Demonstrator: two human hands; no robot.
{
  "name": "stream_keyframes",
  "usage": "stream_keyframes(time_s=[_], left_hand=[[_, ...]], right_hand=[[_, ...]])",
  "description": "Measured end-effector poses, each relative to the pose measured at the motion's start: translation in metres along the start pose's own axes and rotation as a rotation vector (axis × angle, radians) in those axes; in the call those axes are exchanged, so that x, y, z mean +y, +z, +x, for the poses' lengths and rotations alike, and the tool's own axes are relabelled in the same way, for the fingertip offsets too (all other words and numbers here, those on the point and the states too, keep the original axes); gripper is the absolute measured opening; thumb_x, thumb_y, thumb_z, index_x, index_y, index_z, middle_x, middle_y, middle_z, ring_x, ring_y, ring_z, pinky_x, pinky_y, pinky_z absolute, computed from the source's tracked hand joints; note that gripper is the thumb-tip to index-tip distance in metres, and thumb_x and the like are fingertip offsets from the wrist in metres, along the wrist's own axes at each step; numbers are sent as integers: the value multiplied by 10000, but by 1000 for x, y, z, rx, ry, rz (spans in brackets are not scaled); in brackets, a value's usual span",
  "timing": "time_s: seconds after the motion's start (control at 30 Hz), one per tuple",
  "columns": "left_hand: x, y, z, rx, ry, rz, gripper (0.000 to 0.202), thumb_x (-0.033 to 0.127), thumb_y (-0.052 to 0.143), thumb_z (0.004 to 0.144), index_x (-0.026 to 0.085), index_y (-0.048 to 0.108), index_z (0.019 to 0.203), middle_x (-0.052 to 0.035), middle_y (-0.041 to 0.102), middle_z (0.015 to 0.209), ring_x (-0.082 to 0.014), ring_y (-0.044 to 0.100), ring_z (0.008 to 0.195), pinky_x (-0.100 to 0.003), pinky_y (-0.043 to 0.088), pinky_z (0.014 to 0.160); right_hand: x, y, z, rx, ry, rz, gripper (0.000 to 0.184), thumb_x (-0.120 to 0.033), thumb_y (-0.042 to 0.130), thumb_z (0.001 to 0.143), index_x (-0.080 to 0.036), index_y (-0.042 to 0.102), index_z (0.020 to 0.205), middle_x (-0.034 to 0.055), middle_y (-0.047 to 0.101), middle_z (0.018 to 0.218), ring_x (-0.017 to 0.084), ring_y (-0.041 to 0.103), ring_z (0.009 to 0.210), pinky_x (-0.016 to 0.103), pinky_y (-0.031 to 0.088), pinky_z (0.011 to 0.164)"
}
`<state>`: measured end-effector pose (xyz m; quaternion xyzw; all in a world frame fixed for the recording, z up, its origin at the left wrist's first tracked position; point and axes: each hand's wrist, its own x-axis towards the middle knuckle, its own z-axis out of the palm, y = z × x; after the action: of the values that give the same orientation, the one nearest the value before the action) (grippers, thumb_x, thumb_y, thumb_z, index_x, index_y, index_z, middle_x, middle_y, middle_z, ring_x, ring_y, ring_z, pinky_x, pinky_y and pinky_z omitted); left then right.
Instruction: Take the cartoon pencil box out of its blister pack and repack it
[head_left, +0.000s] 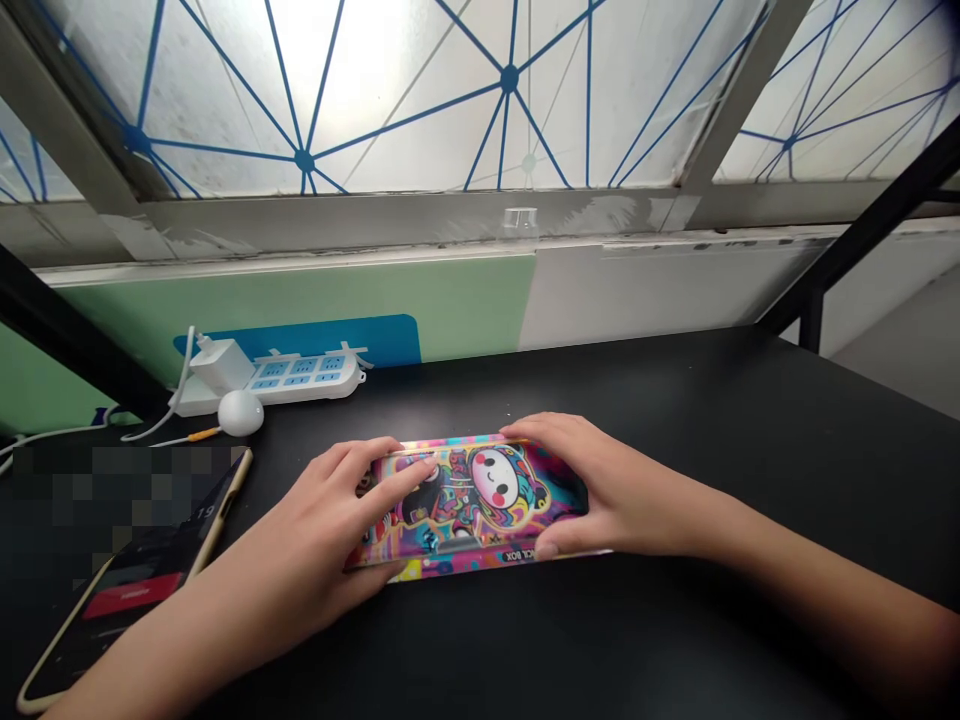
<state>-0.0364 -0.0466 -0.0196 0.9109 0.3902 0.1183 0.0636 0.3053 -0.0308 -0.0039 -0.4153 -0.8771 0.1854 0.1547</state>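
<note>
Pencil box (484, 490): lying flat on the table (697, 400), picture side up, near the middle of the view. Loud cartoon print, plus part of a word and "BOX" along the near edge.

Left hand (341, 505): gripping the left end, fingers over the top and far edge, index laid across the print, thumb along the near edge.

Right hand (592, 480): wrapped round the other end, fingers at the far edge, thumb on the near one, so both hands are holding the same thing.

Done so far: box is set down on the table with a hand on each end, that's about it.

Not done: top isn't raised and nothing from inside is showing. Looks closed to me, but the fingers cover both ends so I wouldn't swear to it.

Phone (135, 598): off to the left, partly behind the left forearm, nobody's holding it.

Power strip (304, 374): back by the wall, white plug (223, 366) in one end, well apart from the box.
</note>
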Motion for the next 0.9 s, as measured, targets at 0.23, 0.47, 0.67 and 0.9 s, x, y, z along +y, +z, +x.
stream_keyframes(time_s=[0.23,0.47,0.67,0.9], left_hand=[[13,1,5,292,142,233,831,333,702,912,383,268,1619,-132,454,1501,-404,414,1386,-633,226,1215],[17,-15,5,497,23,277,902,408,700,937,315,145,1642,-153,576,1457,-377,588,1266,-640,205,1207],[21,-12,3,374,145,386,298,313,608,1008,197,590,1283,-99,746,1153,-293,701,929,-511,439,993],[31,-7,5,364,199,369,177,292,515,1049,167,628,994,-107,750,1055,-289,691,888,-431,474,790]], right_hand=[[2,-14,-1,251,-75,-200,762,-630,807,758,-218,542,1342,143,675,1221,328,643,1099,478,523,934],[-16,-13,-8,432,-328,-456,466,-478,729,909,-190,551,1230,98,725,1020,249,671,882,408,492,852],[-27,3,-9,399,-450,-626,152,-215,540,1016,-109,628,1080,107,759,932,239,697,814,409,507,809],[-29,16,-6,334,-400,-619,235,-185,480,1031,-120,672,1151,122,775,1105,269,730,981,435,543,871]])
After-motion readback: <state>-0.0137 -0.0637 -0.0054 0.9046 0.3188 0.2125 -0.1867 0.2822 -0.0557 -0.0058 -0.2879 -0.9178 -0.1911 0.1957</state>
